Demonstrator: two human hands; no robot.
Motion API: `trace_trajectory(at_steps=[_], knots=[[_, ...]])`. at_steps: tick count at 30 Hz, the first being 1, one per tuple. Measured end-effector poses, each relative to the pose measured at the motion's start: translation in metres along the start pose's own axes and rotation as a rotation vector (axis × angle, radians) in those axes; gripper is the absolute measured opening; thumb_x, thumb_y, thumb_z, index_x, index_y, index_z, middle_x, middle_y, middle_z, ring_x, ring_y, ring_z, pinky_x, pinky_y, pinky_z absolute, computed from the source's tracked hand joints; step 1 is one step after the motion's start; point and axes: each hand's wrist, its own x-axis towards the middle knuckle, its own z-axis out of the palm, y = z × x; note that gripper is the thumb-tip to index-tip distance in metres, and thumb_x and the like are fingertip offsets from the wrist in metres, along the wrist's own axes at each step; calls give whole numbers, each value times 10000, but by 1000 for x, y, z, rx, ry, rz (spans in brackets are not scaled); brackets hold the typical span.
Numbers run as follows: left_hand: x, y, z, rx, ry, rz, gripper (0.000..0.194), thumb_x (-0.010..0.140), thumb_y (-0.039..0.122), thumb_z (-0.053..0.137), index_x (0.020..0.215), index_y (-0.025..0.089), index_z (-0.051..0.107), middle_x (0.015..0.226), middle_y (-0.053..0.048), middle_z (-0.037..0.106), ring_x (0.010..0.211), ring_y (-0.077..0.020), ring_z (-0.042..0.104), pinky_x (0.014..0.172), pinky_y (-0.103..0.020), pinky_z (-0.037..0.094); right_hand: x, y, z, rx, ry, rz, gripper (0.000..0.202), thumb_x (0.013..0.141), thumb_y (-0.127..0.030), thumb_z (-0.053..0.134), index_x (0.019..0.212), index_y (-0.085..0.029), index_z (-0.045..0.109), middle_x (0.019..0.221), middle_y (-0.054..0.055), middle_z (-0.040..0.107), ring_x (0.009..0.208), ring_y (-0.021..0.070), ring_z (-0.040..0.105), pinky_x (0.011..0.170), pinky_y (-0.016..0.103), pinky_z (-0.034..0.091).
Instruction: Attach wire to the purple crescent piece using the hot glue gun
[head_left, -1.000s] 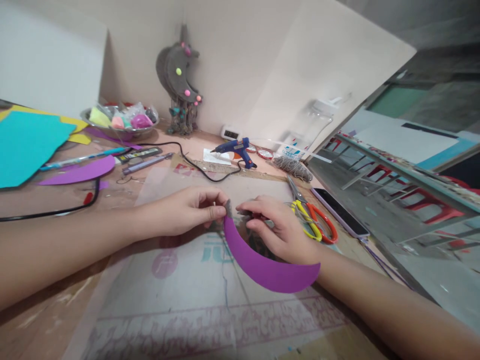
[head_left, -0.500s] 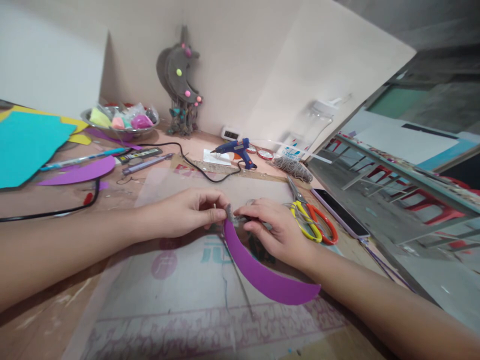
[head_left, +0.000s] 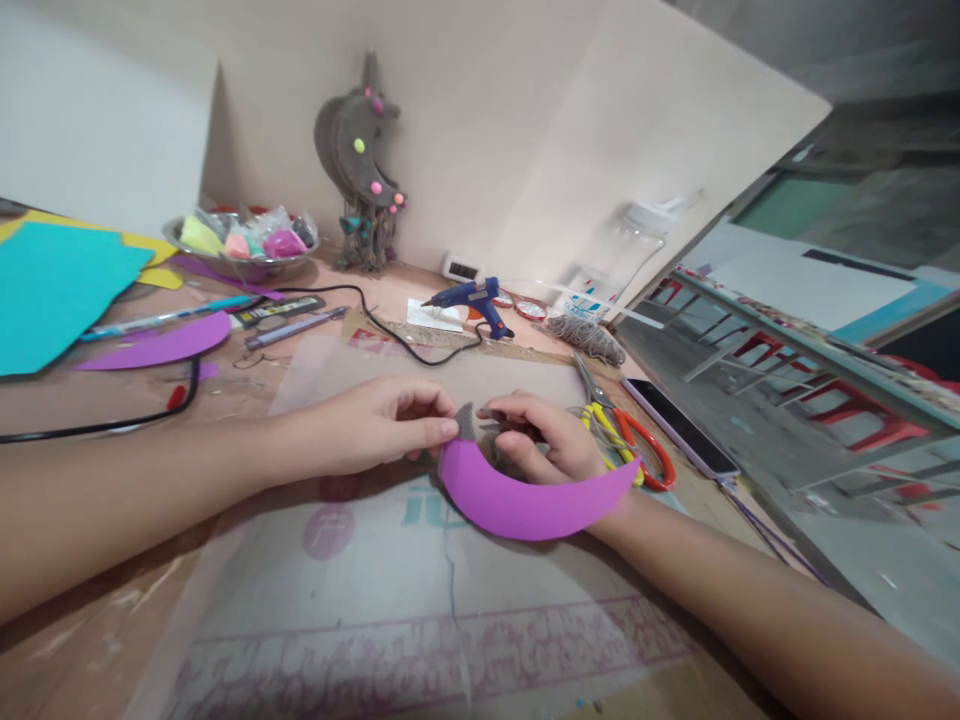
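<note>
A purple paper crescent [head_left: 517, 505] curves between my hands, its broad face turned up and its free point lying across my right wrist. Grey yarn [head_left: 466, 425] is wrapped around its upper-left tip. My left hand [head_left: 405, 425] pinches that wrapped end between thumb and fingers. Just right of the tip, my right hand [head_left: 551, 435] has its fingers curled, partly behind the crescent. Whether a strand runs between those fingers is too blurred to tell. Beside this hand lie yellow-and-orange scissors [head_left: 649, 450], with loose grey strands over their handles.
A blue glue gun [head_left: 472, 298] lies beyond my hands, its black cable running left. A grey yarn bundle [head_left: 589, 338] and a phone [head_left: 679, 425] are at right. Left are a bowl of colourful packets [head_left: 240, 262], a cyan sheet [head_left: 67, 290] and pens. A decorated grey moon [head_left: 352, 150] stands behind.
The crescent has turned, its free point swinging up over my right wrist and its face tilting more toward me. My right hand has shifted slightly right, away from the wrapped tip.
</note>
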Motion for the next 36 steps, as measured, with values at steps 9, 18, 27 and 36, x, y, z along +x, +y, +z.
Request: trace_trajectory(at_steps=[9,18,27,36], knots=[[-5,4,3,313,54,3,208,823,357,525,792,167,605,670,23,590,614,-102,518,551,-198,382,8,-10,3,320,-203,386,192,753,-347,641,771,-160,600,655,-3,595,583,96,523,549,218,418],[-5,4,2,290,11,16,209,845,313,473,837,156,610,661,25,547,606,-96,485,545,-195,371,11,-9,2,387,-278,402,186,786,-327,569,738,-152,606,667,-3,569,616,91,498,583,214,430],[-5,4,2,333,-2,22,214,829,319,479,777,154,606,648,20,577,605,-103,516,561,-206,393,10,-6,3,475,-285,435,219,778,-369,605,712,-161,583,657,-11,560,598,92,497,572,227,413],[-6,4,0,393,296,21,192,820,289,476,704,170,570,617,38,563,562,-94,501,532,-202,370,2,5,-25,-24,485,255,158,884,-340,515,820,-217,592,687,4,536,554,114,434,517,265,354]])
